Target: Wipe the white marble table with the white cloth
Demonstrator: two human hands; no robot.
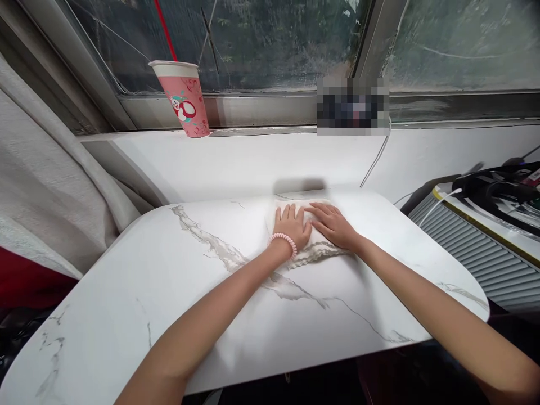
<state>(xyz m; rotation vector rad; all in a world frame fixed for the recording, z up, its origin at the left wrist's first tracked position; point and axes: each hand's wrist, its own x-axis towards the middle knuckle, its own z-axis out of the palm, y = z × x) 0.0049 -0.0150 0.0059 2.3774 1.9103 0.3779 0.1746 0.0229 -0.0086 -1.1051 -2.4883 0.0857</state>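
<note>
Near the far edge of the white marble-patterned table (pixel 139 264) lies a folded white cloth (pixel 316 244) with a ruffled, wavy front edge. My left hand (pixel 292 225) rests flat on the cloth's left part, fingers spread, a pink coiled band (pixel 284 239) around the wrist. On the right part, my right hand (pixel 334 224) also lies flat, with its fingers stretched out towards the left. The two hands are close together, and they hide much of the cloth's top.
A pink paper cup (pixel 185 107) with a red straw stands on the window sill. Right of it is a blurred-out object (pixel 352 107) with a white cable. A grey curtain (pixel 54 152) hangs at left. Dark cables (pixel 498 185) lie on a ribbed unit (pixel 472 242) at right.
</note>
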